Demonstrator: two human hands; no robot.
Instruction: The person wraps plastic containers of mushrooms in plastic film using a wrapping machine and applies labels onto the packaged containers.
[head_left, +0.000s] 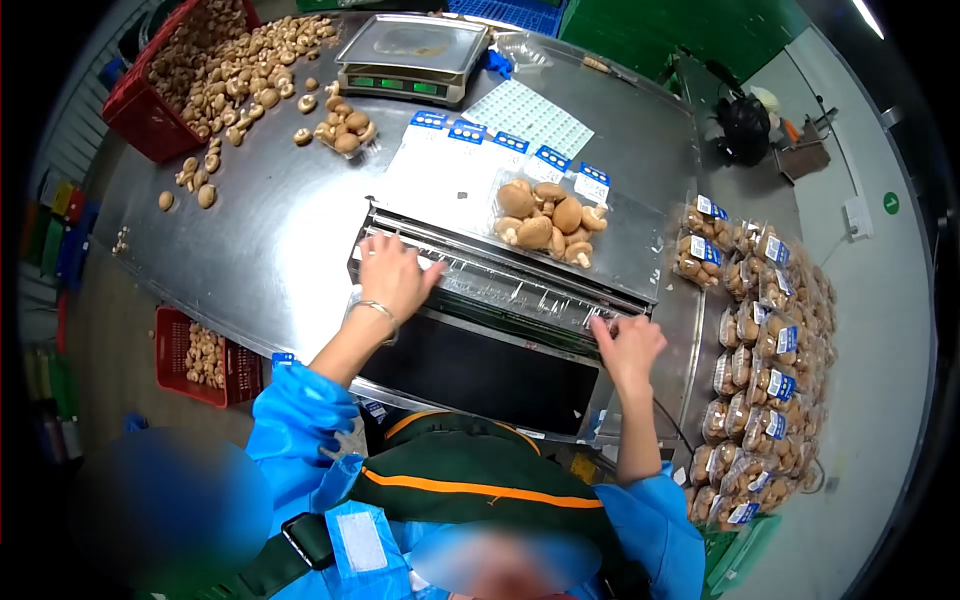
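A wrapping machine with a black front plate (485, 372) lies before me, with clear film (515, 297) across it, wrinkled and shiny. My left hand (392, 275), with a bracelet at the wrist, holds the film's left end, thumb toward the middle. At the right end, my right hand (630, 350) has its thumb and curled fingers on the film. Just beyond the film, a clear tray of brown mushrooms (548, 220) rests on the machine's metal top. Blue-and-white labels (510, 143) lie in a row behind the tray.
Behind are a scale (412, 50), a label sheet (528, 116) and another mushroom tray (345, 130). Loose mushrooms spill from a red crate (150, 105) at the back left. Packed trays (770, 345) are stacked on the right. A second red crate (240, 375) stands low on the left.
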